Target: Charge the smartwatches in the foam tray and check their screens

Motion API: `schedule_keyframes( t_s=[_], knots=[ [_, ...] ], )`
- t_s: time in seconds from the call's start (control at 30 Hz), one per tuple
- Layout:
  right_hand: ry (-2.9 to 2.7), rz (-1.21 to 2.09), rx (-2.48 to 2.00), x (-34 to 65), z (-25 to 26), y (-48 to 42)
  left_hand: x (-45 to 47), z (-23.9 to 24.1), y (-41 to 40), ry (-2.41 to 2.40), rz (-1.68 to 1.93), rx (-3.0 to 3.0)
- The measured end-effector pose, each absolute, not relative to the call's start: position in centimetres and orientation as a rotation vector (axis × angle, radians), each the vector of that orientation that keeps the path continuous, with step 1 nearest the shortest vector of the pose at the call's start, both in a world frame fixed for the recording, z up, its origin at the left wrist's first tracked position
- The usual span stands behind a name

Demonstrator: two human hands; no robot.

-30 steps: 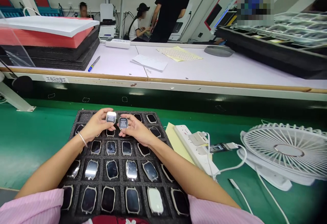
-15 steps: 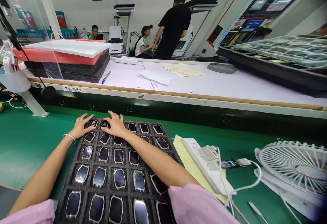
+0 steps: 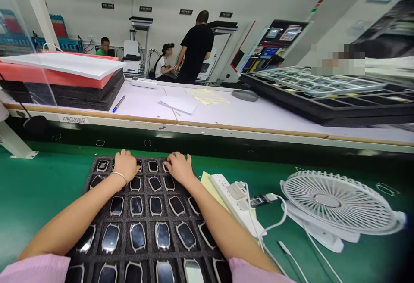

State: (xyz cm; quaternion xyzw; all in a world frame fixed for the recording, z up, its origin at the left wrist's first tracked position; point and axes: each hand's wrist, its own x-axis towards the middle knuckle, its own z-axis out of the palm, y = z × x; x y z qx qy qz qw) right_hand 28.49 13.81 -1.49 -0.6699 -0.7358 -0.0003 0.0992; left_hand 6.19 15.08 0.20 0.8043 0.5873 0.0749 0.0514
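A dark foam tray [image 3: 147, 214] holds rows of smartwatches without straps, one per compartment. My left hand [image 3: 126, 165] rests over its far row, covering one watch, its thumb reaching right onto the neighbouring smartwatch [image 3: 139, 165]. The fingers point to the far edge, partly bent, with the thumb apart. My right hand [image 3: 179, 169] lies over the same row farther right. Its thumb touches the left side of a mostly hidden watch, and its fingers are spread. Between the hands, one smartwatch [image 3: 153, 166] is uncovered. The far-left smartwatch [image 3: 102, 165] has a lit screen with white markings.
To the right are a white power strip [image 3: 223, 188] with chargers and cables, and a white fan [image 3: 336, 205]. A raised shelf [image 3: 213, 117] runs behind, bearing stacked foam [image 3: 106, 91], a pen [image 3: 119, 104], papers and another tray [image 3: 336, 113]. Several people are beyond.
Both hands have moved right along the far row, and the gap between them has widened. The view has turned right. The far-left lit watch is now uncovered.
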Motion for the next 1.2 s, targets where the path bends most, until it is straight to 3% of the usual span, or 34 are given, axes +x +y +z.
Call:
schedule_keyframes(
  t_s=[0.2, 0.5, 0.7, 0.87, 1.1, 1.2],
  knots=[
    [-2.294, -0.013, -1.75, 25.9, -1.5, 12.9, 7.1, -0.1, 15.0, 1.878, 0.076, 2.476],
    [-2.172, 0.164, -1.812, 24.0, -2.6, 14.4, 6.7, 0.1, 16.8, 1.818, -0.016, 2.533],
    [-2.043, 0.355, -1.769, 23.5, -2.8, 14.3, 5.8, -0.9, 17.8, 1.574, 0.435, 2.348],
    [-1.968, 0.548, -1.658, 23.0, -2.5, 14.1, 5.6, 1.3, 17.0, 1.324, 0.844, 1.618],
    [-1.667, 0.835, -1.471, 23.3, -1.5, 14.5, 7.3, 5.1, 15.1, 1.252, 0.842, 1.252],
    [-1.462, 1.173, -1.313, 23.0, -1.3, 14.1, 7.7, 5.1, 14.2, 1.287, 0.833, 1.284]
  ],
)
